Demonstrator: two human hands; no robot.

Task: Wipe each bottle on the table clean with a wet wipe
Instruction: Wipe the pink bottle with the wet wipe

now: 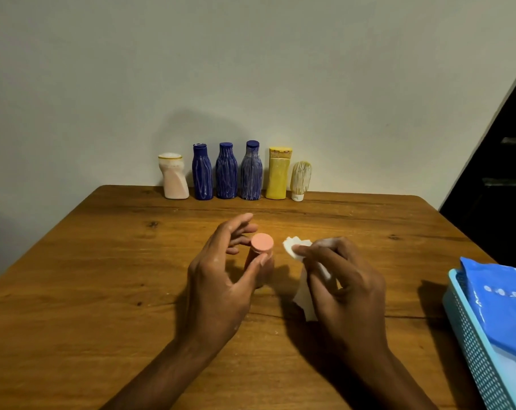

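Observation:
An orange bottle (261,247) with a round orange cap stands upright at the middle of the wooden table (103,261). My left hand (221,279) is at its left side, thumb touching the bottle just under the cap, the other fingers spread loosely behind it. My right hand (345,279) pinches a crumpled white wet wipe (292,250) just right of the bottle, apart from it. Along the wall stand a pale pink bottle (174,180), three dark blue bottles (202,173) (226,171) (251,171), a yellow bottle (278,174) and a small cream tube (300,180), all streaked with white.
A light blue mesh basket (469,335) sits at the table's right edge and holds a blue pack of wipes (505,300). A dark opening (499,161) lies beyond the table on the right. The wall runs directly behind the row of bottles.

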